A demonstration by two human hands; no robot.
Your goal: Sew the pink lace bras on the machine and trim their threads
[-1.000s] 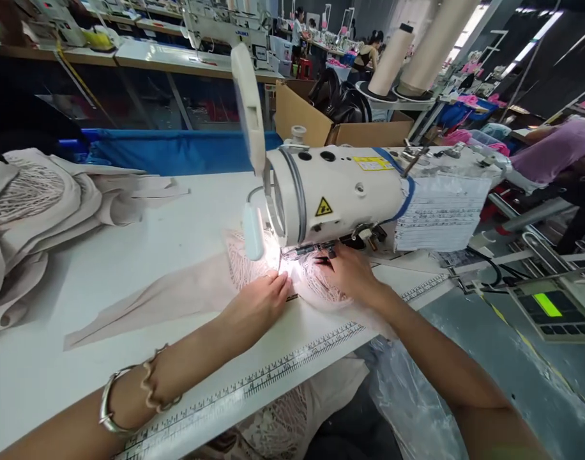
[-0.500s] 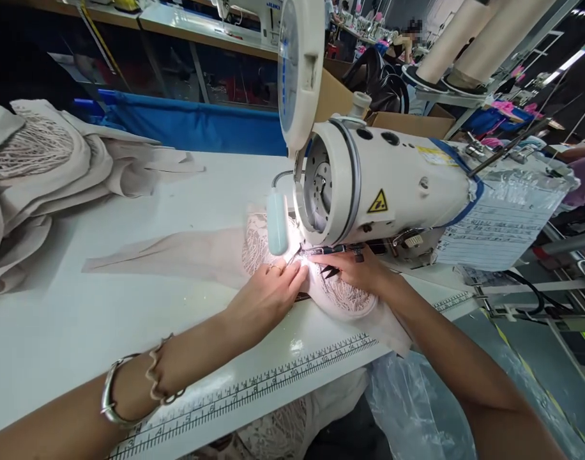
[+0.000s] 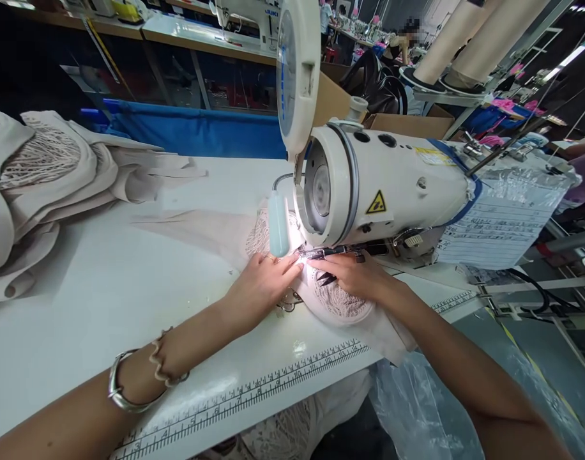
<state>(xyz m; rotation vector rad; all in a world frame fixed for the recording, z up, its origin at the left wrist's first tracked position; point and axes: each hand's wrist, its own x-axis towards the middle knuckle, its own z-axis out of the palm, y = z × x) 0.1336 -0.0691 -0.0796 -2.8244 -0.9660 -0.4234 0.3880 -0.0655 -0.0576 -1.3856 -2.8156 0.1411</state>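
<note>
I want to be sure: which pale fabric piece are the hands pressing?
The lace piece under the sewing machine, not the stacked pile at far left.

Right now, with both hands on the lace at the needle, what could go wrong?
1. The left hand and right hand both press the pale pink lace fabric close under the head of the white sewing machine; a fingertip could slip into the needle area.
2. The fabric's loose tail hangs over the edge of the white table, so its weight might pull the seam askew.
3. Glare from the small work lamp may hide the stitch line.
</note>
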